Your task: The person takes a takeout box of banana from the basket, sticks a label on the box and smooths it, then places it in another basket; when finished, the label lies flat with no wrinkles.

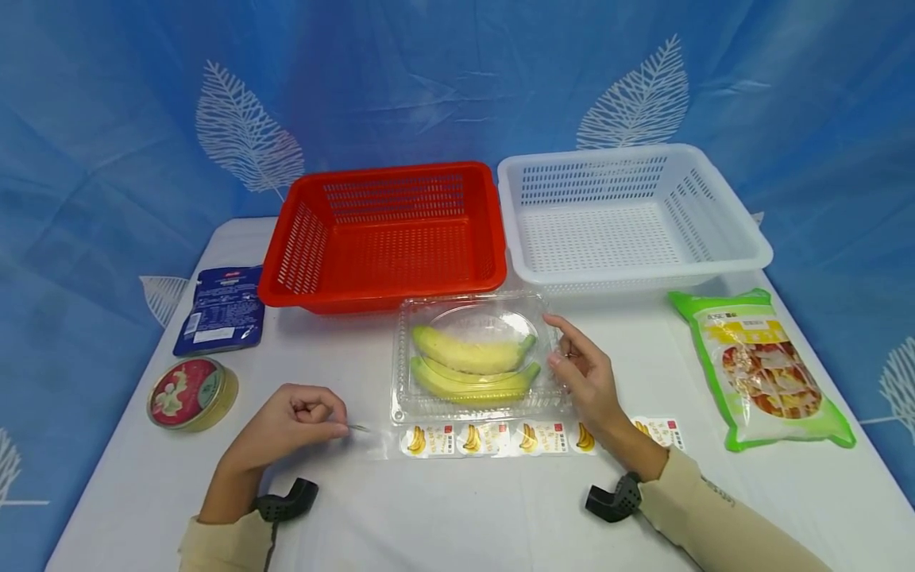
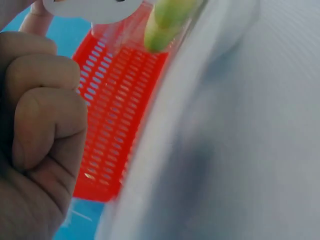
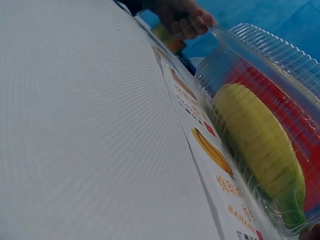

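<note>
A clear plastic clamshell box [image 1: 468,310] holds two bananas [image 1: 475,353] in the middle of the table. My right hand [image 1: 589,377] rests at the box's right edge, index fingertip and thumb touching it and set apart. Between thumb and bent index finger, my left hand [image 1: 303,421] pinches a small white sticker [image 2: 97,10], seen nearly edge-on in the head view; its other fingers are curled. Along the front of the box lies a strip of banana stickers [image 1: 482,439], its left end bare backing. My right forearm crosses over the strip.
A red basket [image 1: 386,298] and a white basket [image 1: 636,274] stand side by side at the back. To the left are a blue pouch [image 1: 221,310] and a round tin with a red lid [image 1: 189,393]. A green-and-white food bag [image 1: 768,369] lies at the right.
</note>
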`<state>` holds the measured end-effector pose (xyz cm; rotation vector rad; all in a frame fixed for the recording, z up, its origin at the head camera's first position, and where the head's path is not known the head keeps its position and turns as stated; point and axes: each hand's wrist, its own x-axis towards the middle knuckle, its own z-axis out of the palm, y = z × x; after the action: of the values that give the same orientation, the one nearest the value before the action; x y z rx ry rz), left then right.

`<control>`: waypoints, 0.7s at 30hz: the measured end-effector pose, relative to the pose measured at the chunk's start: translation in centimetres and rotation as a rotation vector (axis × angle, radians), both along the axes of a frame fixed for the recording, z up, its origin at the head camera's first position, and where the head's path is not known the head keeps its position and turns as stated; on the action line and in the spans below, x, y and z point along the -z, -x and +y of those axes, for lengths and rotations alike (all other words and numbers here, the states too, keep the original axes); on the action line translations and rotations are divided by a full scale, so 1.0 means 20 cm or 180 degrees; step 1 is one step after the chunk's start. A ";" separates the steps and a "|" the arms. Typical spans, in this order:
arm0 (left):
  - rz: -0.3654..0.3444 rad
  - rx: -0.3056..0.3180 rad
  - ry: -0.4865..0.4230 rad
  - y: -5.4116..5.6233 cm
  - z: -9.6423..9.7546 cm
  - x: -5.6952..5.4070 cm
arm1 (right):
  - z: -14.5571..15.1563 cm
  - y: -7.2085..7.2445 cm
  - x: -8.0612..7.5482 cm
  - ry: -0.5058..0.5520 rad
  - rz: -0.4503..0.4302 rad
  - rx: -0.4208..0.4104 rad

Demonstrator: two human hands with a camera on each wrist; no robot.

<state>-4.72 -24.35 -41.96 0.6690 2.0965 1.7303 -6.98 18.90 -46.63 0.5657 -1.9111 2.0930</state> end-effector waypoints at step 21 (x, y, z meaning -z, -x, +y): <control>0.0097 -0.0054 0.0314 0.18 0.48 -0.34 | 0.00 0.00 -0.01 -0.0004 -0.0015 -0.0009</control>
<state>-8.33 -14.75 -35.07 0.6545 2.1980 1.6231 -7.00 18.89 -46.52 0.5646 -1.9157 2.0969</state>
